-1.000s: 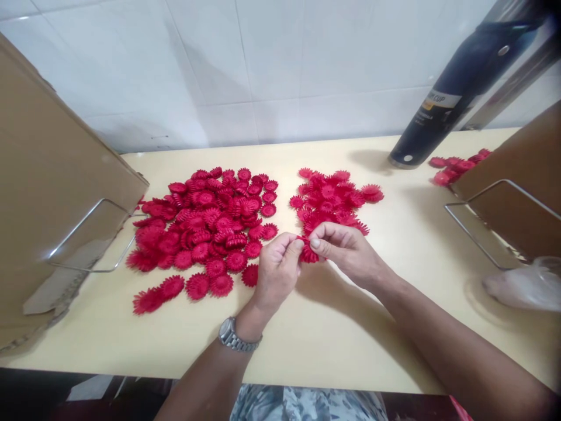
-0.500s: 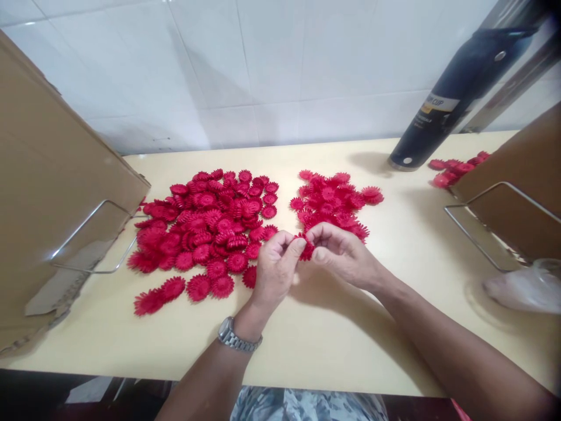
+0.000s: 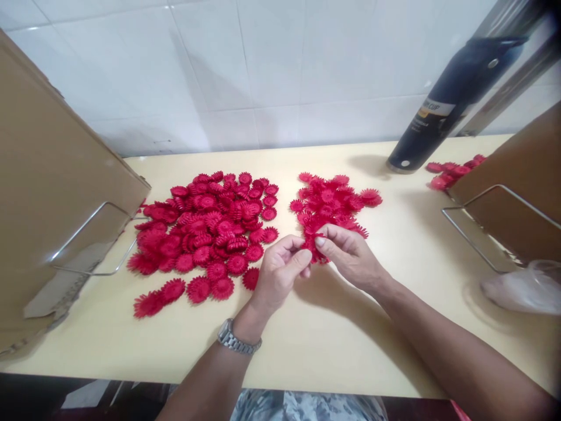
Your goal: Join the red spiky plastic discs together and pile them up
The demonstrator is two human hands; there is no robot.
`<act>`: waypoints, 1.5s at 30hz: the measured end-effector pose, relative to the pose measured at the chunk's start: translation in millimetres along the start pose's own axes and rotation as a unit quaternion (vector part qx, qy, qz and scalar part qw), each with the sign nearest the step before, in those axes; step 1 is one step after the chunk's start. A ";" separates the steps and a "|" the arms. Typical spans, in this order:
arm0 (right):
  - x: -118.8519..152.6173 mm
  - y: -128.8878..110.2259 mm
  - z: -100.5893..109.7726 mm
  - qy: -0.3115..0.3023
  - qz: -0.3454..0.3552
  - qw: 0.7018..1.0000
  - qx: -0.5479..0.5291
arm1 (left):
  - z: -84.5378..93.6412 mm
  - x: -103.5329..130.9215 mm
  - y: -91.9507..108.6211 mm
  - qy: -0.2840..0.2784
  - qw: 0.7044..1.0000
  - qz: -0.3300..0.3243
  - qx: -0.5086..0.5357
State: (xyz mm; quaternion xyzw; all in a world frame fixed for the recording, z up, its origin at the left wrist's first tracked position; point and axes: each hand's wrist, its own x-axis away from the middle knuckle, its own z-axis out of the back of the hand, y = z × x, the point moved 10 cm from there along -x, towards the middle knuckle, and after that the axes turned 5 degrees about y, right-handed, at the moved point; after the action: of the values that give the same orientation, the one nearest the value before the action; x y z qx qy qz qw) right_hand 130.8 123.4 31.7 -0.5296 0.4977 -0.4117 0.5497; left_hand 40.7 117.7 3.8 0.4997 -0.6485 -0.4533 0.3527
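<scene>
Two containers or likely ones show: one dark blue insulated flask [image 3: 442, 111] near the tiled wall [image 3: 280, 64], its contents hidden, and one translucent plastic object [image 3: 528, 286] at the right edge, perhaps a bag or a cup, whose contents are too blurred to tell. Two cardboard panels flank the surface [image 3: 280, 356], the left panel [image 3: 52, 193] and the right panel [image 3: 517, 187], each with a metal wire loop in front of it. Whether they belong to boxes cannot be told.

Red toothed rosettes lie in three groups: a large left pile [image 3: 205, 222], a smaller middle pile [image 3: 328, 199] and a small cluster [image 3: 456, 171] by the flask. They overlap too much to count; along the left pile's front edge, two touch each other at its left end.

The left hand [image 3: 278, 272], a single wristwatch [image 3: 236, 338] at its wrist, and the right hand [image 3: 353, 254] both have thumb and fingers closed in a grip on a red rosette [image 3: 314, 252], which sits between the fingertips, just in front of the middle pile.
</scene>
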 end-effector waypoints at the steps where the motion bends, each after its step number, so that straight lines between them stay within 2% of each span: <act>1: 0.0 -1.3 0.0 0.005 0.005 1.000 0.012 | -1.0 -0.1 -1.2 -0.002 1.000 0.006 0.010; 4: 0.2 -1.1 1.3 0.026 0.012 0.999 0.044 | -2.7 -0.1 -5.0 0.005 0.999 0.023 0.028; 8: 0.4 5.4 -1.8 0.019 0.009 0.996 0.082 | -0.3 0.2 -6.6 0.031 0.999 0.023 0.013; 10: 0.1 4.2 3.8 0.047 0.025 0.991 0.126 | 2.3 0.2 -6.7 0.047 0.999 0.021 0.003; 14: 0.5 -10.9 17.6 0.108 0.091 0.956 0.255 | 3.8 -0.1 -6.0 0.060 0.998 0.022 -0.009; 17: -0.7 -19.9 34.5 0.149 0.115 0.934 0.305 | 7.7 0.2 -4.1 0.081 0.996 0.025 -0.001; 19: -0.9 -27.1 54.4 0.203 0.128 0.904 0.353 | 10.8 0.3 -1.4 0.096 0.995 0.022 0.008; 21: -1.3 -36.0 67.6 0.234 0.156 0.856 0.434 | 11.5 -0.2 0.1 0.100 0.995 0.024 0.015; 23: -1.8 -44.5 69.9 0.237 0.192 0.807 0.505 | 11.7 -0.9 -0.1 0.101 0.994 0.030 0.017; 24: -1.6 -47.8 68.0 0.231 0.208 0.797 0.518 | 12.1 -1.2 0.0 0.104 0.994 0.029 0.015; 25: -1.2 -50.4 64.6 0.221 0.219 0.800 0.513 | 12.7 -1.4 0.4 0.107 0.994 0.025 0.011; 26: -1.2 -51.2 59.7 0.203 0.221 0.818 0.491 | 13.7 -1.4 1.2 0.112 0.994 0.017 0.004; 27: -1.7 -49.5 53.5 0.176 0.211 0.848 0.452 | 14.5 -1.2 1.8 0.115 0.993 0.009 -0.004; 30: -4.4 -27.4 28.7 0.065 0.102 0.949 0.291 | 14.4 0.0 3.0 0.114 0.993 -0.016 -0.037; 32: -2.8 -8.8 12.5 0.004 0.021 0.981 0.193 | 13.7 0.6 3.7 0.109 0.992 -0.030 -0.050; 34: -1.1 1.2 4.8 -0.018 -0.013 0.991 0.132 | 14.0 0.7 4.1 0.106 0.992 -0.039 -0.049; 39: -1.1 4.5 4.7 -0.014 -0.008 0.997 0.077 | 14.1 -0.5 2.3 0.091 0.995 -0.024 -0.018; 45: 0.0 -0.9 6.2 0.006 0.040 0.984 0.176 | 12.8 -0.2 0.5 0.104 0.995 -0.001 -0.009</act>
State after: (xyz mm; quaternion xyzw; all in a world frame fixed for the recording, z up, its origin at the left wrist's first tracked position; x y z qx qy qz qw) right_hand 136.9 124.4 32.2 -0.4018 0.4418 -0.4735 0.6474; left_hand 28.9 121.0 -0.1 0.5416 -0.6033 -0.4056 0.4222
